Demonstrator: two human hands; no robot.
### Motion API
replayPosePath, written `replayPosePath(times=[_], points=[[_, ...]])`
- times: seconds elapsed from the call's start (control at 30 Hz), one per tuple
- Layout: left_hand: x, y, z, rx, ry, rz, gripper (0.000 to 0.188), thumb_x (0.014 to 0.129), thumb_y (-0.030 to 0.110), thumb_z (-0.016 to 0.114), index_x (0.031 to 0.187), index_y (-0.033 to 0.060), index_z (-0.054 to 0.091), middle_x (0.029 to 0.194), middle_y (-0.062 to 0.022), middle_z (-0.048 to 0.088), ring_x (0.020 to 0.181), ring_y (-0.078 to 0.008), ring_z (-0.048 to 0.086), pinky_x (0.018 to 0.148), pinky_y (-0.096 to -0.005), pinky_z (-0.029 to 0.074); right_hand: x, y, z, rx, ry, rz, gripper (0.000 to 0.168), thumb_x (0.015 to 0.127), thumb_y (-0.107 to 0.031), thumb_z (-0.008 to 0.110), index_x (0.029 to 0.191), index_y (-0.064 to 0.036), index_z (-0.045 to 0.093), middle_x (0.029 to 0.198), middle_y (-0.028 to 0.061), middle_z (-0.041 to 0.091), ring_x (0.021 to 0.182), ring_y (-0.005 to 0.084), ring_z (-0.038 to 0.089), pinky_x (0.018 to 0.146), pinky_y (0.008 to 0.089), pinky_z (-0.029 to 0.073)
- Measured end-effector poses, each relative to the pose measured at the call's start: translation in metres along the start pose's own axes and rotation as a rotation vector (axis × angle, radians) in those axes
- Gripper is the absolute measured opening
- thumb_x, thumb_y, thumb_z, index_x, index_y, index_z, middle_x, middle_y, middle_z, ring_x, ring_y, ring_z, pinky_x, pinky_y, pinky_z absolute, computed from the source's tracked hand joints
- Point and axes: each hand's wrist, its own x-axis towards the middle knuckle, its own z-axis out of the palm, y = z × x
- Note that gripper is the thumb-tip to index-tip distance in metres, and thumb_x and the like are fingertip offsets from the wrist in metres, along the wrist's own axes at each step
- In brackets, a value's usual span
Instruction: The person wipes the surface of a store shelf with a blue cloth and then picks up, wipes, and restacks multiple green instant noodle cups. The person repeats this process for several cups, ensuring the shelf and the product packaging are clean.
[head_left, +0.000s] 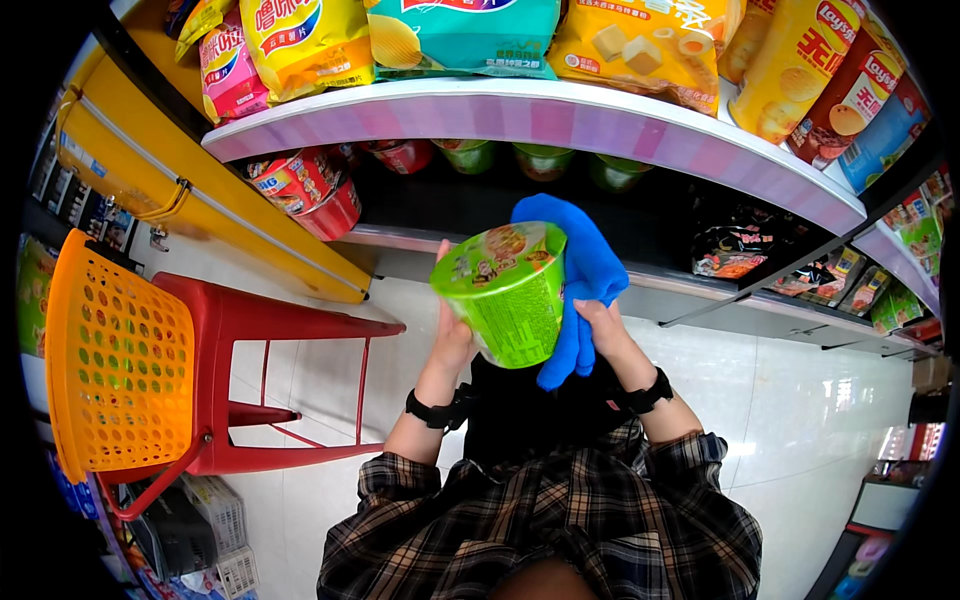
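A green instant noodle cup (504, 300) is tilted in front of me, its printed lid facing up and to the left. My left hand (452, 330) grips it from the left side, with most of the fingers hidden behind the cup. In my right hand (600, 324) is a blue cloth (581, 262), bunched against the cup's right side. One part of the cloth stands above the lid's edge and its ends hang below my thumb. Beyond the cup lies the dark lower shelf (480, 206).
Red noodle cups (330, 210) are stacked at the lower shelf's left end, and green cups (544, 160) stand farther back. Snack bags (465, 37) and chip canisters (799, 67) fill the upper shelf (525, 112). At left, an orange basket (120, 360) rests on a red stool (247, 307).
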Motion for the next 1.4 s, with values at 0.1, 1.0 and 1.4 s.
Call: replayPosePath(times=[0.1, 1.0, 1.4], points=[[0.004, 0.004, 0.007, -0.026, 0.062, -0.091, 0.118, 0.072, 0.043, 0.079, 0.153, 0.0185, -0.003, 0.151, -0.0126, 0.026, 0.140, -0.0276, 0.029, 0.112, -0.0443, 0.031, 0.005, 0.000, 0.019, -0.132, 0.016, -0.224, 0.083, 0.083, -0.029, 0.064, 0.148, 0.002, 0.020, 0.148, 0.0158, 0.030, 0.134, 0.0256, 0.034, 0.109, 0.0405, 0.030], [0.016, 0.010, 0.016, 0.257, 0.334, 0.097, 0.115, 0.062, 0.011, 0.085, 0.146, 0.0176, 0.007, 0.136, -0.0154, 0.034, 0.127, -0.0289, 0.042, 0.106, -0.0420, 0.040, -0.002, -0.007, 0.029, -1.077, -0.007, -0.678, 0.094, 0.059, -0.021, 0.083, 0.143, -0.018, 0.040, 0.149, 0.0238, 0.024, 0.129, 0.0509, 0.035, 0.102, 0.0549, 0.039], [0.009, 0.016, 0.002, 0.434, 0.283, 0.194, 0.115, 0.061, 0.017, 0.089, 0.143, 0.0152, 0.007, 0.135, -0.0165, 0.032, 0.125, -0.0275, 0.043, 0.104, -0.0407, 0.043, 0.002, -0.013, 0.014, -0.907, 0.091, -0.530, 0.083, 0.058, -0.005, 0.070, 0.138, -0.012, 0.048, 0.144, 0.0194, 0.037, 0.125, 0.0418, 0.047, 0.100, 0.0451, 0.044]])
